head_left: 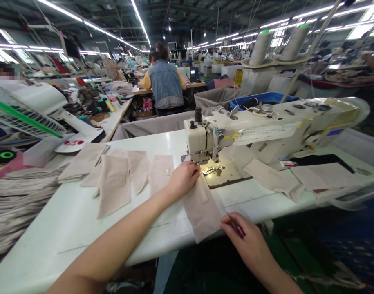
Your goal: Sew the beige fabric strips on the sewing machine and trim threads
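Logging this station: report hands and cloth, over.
Left hand on beige cloth, by sewing machine. Right hand at its near corner, holding slim tool. More pieces either side.

Nothing could be read from where I stood. The pale strip along the arm of the sewing machine bore faint lines, too blurred to make out. A small blue mark sat on the machine's head, and the little red-and-white box on the table was equally illegible.
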The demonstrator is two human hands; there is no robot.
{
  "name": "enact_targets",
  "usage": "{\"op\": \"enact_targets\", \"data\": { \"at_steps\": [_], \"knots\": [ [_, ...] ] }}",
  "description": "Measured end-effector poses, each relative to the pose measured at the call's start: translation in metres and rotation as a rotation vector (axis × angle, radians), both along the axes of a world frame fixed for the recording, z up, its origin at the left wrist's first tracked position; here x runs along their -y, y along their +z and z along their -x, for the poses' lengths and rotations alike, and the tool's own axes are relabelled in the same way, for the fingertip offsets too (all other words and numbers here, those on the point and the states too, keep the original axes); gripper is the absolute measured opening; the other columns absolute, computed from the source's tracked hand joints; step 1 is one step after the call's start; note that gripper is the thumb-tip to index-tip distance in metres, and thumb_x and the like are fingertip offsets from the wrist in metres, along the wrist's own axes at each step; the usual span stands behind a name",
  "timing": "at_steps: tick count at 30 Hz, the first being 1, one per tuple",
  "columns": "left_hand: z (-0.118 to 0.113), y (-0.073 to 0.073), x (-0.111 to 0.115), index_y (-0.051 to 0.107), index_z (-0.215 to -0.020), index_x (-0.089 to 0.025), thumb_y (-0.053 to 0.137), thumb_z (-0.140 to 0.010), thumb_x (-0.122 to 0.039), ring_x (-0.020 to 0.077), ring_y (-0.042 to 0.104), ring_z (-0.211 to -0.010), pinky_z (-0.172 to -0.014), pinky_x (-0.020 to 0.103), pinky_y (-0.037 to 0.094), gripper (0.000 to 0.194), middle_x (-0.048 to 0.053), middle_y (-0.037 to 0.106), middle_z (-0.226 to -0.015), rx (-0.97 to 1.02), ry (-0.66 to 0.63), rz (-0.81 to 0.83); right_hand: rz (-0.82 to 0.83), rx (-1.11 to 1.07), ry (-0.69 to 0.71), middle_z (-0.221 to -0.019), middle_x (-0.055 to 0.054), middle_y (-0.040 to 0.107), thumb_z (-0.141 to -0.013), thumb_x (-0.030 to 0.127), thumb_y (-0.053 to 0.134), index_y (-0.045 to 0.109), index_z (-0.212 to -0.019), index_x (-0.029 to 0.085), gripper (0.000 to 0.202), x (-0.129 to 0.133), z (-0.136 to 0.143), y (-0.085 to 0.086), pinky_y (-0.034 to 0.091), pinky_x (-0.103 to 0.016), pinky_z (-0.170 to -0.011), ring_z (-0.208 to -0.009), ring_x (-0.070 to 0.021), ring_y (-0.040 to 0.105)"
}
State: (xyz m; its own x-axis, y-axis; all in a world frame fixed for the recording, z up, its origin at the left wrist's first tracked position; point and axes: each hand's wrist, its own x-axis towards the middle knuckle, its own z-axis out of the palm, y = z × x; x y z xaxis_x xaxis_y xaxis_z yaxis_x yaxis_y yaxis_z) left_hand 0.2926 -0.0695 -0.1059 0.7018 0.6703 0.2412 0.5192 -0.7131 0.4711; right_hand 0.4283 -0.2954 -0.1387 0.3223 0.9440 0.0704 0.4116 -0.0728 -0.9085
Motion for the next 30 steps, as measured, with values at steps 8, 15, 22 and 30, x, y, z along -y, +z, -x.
{"op": "enact_targets", "data": {
  "at_steps": [8, 15, 22, 30],
  "knots": [
    [0.0, -0.003, -0.004, 0.063, -0.073, -0.017, 0.056, -0.081, -0.011, 0.0173, 0.059, -0.071, -0.066, 0.027, 0.043, 0.013, 0.003, 0.064, -0.075, -0.007, 0.083, 0.076, -0.367, 0.319, 0.269, -0.096, -0.004, 0.069, -0.091, 0.006, 0.048, 0.063, -0.109, 0.023, 0.029, 0.005, -0.01, -0.018, 0.054, -0.026, -0.075, -0.084, -0.0167, 0.067],
    [-0.001, -0.01, -0.019, 0.058, -0.078, -0.018, 0.06, -0.08, -0.015, 0.0164, 0.058, -0.067, -0.062, 0.025, 0.039, 0.004, 0.001, 0.064, -0.074, 0.082, 0.164, 0.151, -0.34, 0.518, 0.285, -0.092, -0.004, 0.066, -0.086, 0.001, 0.045, 0.057, -0.099, 0.023, 0.029, -0.003, -0.008, -0.013, 0.053, -0.028, -0.066, -0.075, -0.0175, 0.066],
    [0.0, -0.008, -0.02, 0.06, -0.077, -0.018, 0.063, -0.079, -0.017, 0.0159, 0.058, -0.068, -0.062, 0.024, 0.04, 0.004, 0.0, 0.065, -0.074, 0.077, 0.139, 0.218, -0.411, 0.57, 0.141, -0.105, -0.01, 0.068, -0.097, 0.019, 0.053, 0.049, -0.128, 0.019, 0.031, -0.007, -0.008, -0.016, 0.058, -0.029, -0.076, -0.096, -0.0215, 0.07],
    [-0.001, -0.009, -0.021, 0.059, -0.075, -0.019, 0.062, -0.078, -0.019, 0.0156, 0.059, -0.067, -0.062, 0.024, 0.039, 0.005, -0.001, 0.064, -0.072, 0.07, 0.155, 0.187, -0.322, 0.627, 0.316, -0.105, -0.008, 0.067, -0.085, 0.002, 0.044, 0.057, -0.121, 0.022, 0.043, -0.004, -0.011, -0.014, 0.056, -0.029, -0.067, -0.081, -0.019, 0.069]
  ]
}}
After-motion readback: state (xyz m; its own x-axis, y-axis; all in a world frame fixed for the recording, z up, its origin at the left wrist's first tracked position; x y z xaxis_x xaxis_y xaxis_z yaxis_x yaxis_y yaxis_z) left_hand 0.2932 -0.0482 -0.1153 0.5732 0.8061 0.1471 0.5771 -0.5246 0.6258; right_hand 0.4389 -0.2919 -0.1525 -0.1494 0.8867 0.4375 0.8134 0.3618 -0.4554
